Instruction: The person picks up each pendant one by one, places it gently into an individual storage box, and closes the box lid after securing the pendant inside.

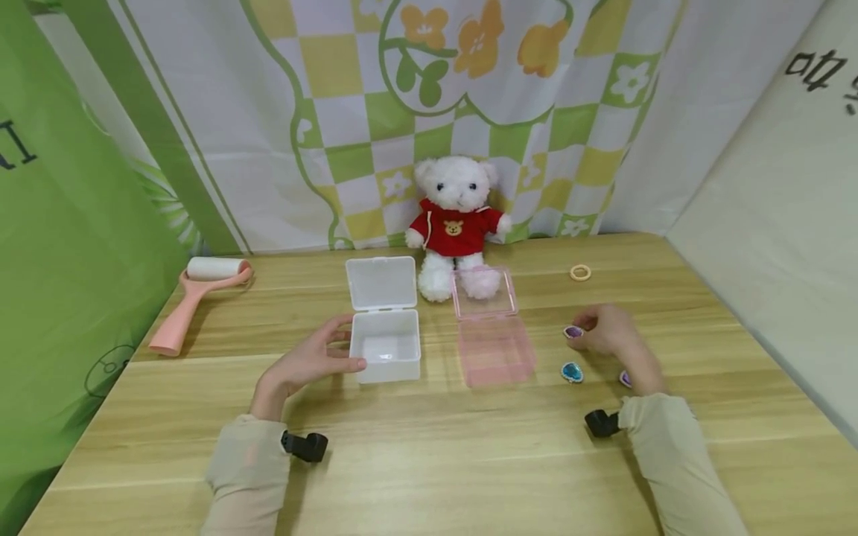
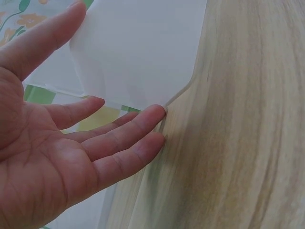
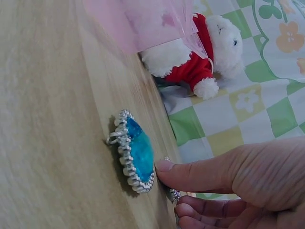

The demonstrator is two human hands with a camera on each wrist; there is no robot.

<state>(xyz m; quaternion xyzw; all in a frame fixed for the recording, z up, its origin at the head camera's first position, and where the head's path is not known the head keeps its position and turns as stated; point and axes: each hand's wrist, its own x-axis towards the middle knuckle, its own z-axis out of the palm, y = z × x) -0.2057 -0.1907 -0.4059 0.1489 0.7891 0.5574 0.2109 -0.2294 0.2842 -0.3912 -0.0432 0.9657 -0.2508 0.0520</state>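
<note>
The right hand (image 1: pixel 608 331) pinches a pale-rimmed purple oval gem (image 1: pixel 573 333) while the left hand (image 1: pixel 310 363) spreads its fingers at an open rectangular white plastic box (image 1: pixel 392 370).

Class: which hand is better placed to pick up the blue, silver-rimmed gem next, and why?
Probably the right hand: it is beside the blue gem, though pinching a purple, pale-rimmed gem. The left hand is farther off, at the white plastic box.
</note>
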